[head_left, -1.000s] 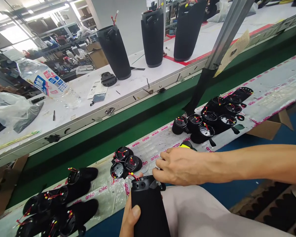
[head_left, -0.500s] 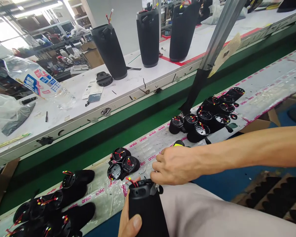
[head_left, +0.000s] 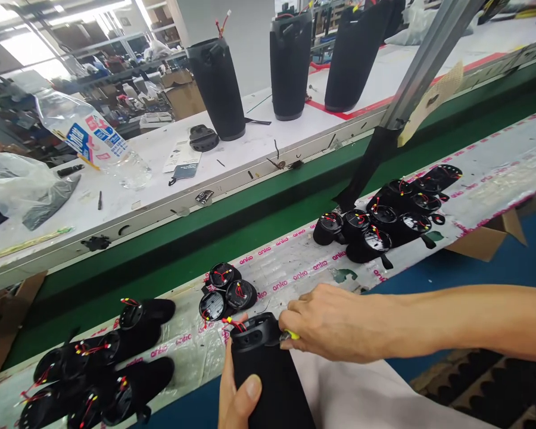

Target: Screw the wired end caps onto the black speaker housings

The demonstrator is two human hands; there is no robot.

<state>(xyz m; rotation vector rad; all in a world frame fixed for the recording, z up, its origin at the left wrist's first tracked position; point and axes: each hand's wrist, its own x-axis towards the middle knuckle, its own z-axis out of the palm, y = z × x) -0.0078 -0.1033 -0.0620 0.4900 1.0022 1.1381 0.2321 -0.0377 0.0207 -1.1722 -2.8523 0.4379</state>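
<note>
My left hand [head_left: 241,393] is wrapped round a black cylindrical speaker housing [head_left: 272,387], its thumb across the front. The housing's open plastic rim faces up, and red wires [head_left: 236,323] with small connectors stick out at its left. At the right side of that rim, my right hand [head_left: 326,322] is closed on a small tool with a yellow part [head_left: 292,335]. The tool's tip is hidden or too small to make out.
Several black housings with red wires stand or lie on the taped bench at left [head_left: 89,381], middle [head_left: 241,295] and right [head_left: 377,240]. Behind are a green strip, a white shelf with a bottle [head_left: 102,143], tall housings [head_left: 290,65] and a metal post [head_left: 429,65].
My right hand has moved down a little beside the rim, and the yellow tool part now shows in its fingers. The camera view has shifted slightly left.
</note>
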